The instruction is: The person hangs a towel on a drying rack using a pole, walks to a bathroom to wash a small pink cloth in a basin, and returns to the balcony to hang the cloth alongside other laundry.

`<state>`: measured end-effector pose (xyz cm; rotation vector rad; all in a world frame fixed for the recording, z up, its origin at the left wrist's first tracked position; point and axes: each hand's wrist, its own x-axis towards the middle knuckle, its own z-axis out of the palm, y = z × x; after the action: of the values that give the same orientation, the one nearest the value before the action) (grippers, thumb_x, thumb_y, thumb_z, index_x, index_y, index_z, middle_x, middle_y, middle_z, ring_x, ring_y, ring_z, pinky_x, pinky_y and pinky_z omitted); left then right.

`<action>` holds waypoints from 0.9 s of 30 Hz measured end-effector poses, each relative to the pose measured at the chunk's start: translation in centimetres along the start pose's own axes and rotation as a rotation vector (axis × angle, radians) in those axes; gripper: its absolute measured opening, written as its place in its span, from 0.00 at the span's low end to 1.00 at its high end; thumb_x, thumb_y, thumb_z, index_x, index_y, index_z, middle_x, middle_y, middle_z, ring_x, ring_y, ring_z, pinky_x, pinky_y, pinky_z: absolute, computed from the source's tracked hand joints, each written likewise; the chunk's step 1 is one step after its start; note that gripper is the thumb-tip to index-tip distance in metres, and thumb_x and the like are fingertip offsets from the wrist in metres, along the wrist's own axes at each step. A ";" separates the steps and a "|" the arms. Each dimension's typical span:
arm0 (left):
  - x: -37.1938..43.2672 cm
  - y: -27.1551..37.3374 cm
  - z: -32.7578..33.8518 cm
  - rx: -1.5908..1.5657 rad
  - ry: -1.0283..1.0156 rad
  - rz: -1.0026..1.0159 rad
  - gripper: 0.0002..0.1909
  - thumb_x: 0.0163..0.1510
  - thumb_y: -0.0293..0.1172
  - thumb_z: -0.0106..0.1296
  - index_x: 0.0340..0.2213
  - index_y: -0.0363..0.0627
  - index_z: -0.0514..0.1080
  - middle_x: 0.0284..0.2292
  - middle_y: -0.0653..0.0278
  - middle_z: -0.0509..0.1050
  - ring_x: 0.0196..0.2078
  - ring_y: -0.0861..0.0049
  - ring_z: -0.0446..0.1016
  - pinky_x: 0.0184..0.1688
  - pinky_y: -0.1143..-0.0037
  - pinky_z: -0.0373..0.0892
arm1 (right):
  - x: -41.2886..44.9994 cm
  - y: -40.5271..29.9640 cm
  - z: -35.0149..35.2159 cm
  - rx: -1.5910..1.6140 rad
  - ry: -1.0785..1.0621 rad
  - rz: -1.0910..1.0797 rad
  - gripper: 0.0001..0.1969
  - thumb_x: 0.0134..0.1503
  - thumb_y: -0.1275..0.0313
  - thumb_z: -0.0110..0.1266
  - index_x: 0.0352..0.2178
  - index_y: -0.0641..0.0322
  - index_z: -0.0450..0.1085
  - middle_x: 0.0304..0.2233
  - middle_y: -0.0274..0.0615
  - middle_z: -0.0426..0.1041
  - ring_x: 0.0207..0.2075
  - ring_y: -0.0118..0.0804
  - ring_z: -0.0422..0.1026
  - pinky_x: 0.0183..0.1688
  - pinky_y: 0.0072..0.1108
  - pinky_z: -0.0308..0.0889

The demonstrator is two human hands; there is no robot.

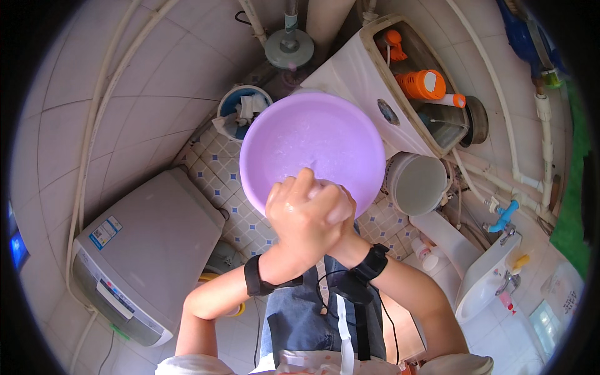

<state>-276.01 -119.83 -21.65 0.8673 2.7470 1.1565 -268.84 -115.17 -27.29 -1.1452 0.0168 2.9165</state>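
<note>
Both of my hands are clenched together over the near rim of a round purple plastic basin (311, 122). My left hand (297, 215) lies on top, its fingers curled and its skin wet. Beneath and beside it, my right hand (349, 236) is largely hidden. A small pale pinkish wet bundle (341, 209) shows between the hands; its material is hard to tell. Water with a little froth seems to lie in the basin. Black straps circle both wrists.
A grey washing machine (154, 234) stands at left. Beyond the basin are a waste bin (227, 96) and a lidless toilet cistern (445, 136) holding orange-topped containers. A white bucket (418, 183) and a washbasin (487, 276) with a blue tap (504, 218) are at right.
</note>
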 end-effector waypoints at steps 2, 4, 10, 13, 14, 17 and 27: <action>0.2 0.5 -0.4 0.080 -0.052 0.058 0.12 0.19 0.25 0.53 0.15 0.47 0.66 0.17 0.62 0.58 0.19 0.67 0.61 0.21 0.73 0.56 | -0.5 -0.1 0.4 0.098 -0.019 0.036 0.16 0.52 0.60 0.32 0.31 0.58 0.63 0.33 0.38 0.66 0.37 0.29 0.65 0.41 0.21 0.61; 0.4 0.3 -0.9 0.037 -0.027 0.054 0.12 0.19 0.25 0.52 0.16 0.46 0.66 0.18 0.62 0.58 0.19 0.66 0.60 0.21 0.74 0.56 | -0.9 -0.7 1.4 -0.798 -0.018 -0.274 0.15 0.52 0.60 0.33 0.30 0.58 0.63 0.31 0.37 0.66 0.36 0.29 0.65 0.40 0.20 0.61; 0.3 -0.4 -1.2 -0.158 0.129 -0.095 0.16 0.21 0.28 0.54 0.22 0.47 0.69 0.22 0.62 0.63 0.25 0.67 0.62 0.28 0.73 0.56 | -0.6 -2.4 3.9 -0.398 0.116 -0.291 0.09 0.46 0.66 0.41 0.19 0.59 0.60 0.22 0.36 0.62 0.27 0.27 0.62 0.33 0.17 0.57; -0.5 -0.3 -1.4 -0.291 0.198 -0.176 0.23 0.23 0.29 0.57 0.30 0.45 0.68 0.29 0.60 0.66 0.34 0.65 0.62 0.38 0.70 0.59 | -1.1 -2.8 4.7 -0.512 -0.023 -0.417 0.06 0.42 0.71 0.43 0.18 0.62 0.59 0.20 0.35 0.60 0.24 0.24 0.58 0.30 0.14 0.53; -0.6 -0.4 -1.4 -0.398 0.275 -0.230 0.25 0.24 0.30 0.58 0.32 0.44 0.68 0.32 0.58 0.66 0.37 0.64 0.63 0.43 0.68 0.59 | -1.3 -3.0 5.4 -0.547 -0.084 -0.453 0.05 0.40 0.72 0.43 0.17 0.63 0.58 0.19 0.33 0.57 0.23 0.23 0.55 0.29 0.13 0.50; -0.2 -0.3 -1.3 -0.585 0.478 -0.280 0.34 0.25 0.29 0.59 0.41 0.43 0.64 0.42 0.50 0.63 0.48 0.58 0.61 0.54 0.63 0.52 | -1.9 -2.9 5.7 -0.539 -0.096 -0.408 0.06 0.40 0.71 0.43 0.17 0.63 0.58 0.19 0.34 0.57 0.24 0.24 0.56 0.29 0.14 0.51; -0.1 0.7 -4.9 -0.571 -0.089 0.467 0.01 0.35 0.24 0.48 0.16 0.44 0.67 0.23 0.63 0.69 0.30 0.64 0.71 0.30 0.72 0.70 | -4.4 -2.4 4.5 -0.228 -0.253 -0.021 0.08 0.41 0.67 0.42 0.19 0.61 0.59 0.23 0.38 0.62 0.31 0.30 0.62 0.36 0.19 0.57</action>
<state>-276.77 -122.66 -17.64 1.4421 1.9989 1.7859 -268.63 -112.77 -21.04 -0.7781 -0.3347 3.0809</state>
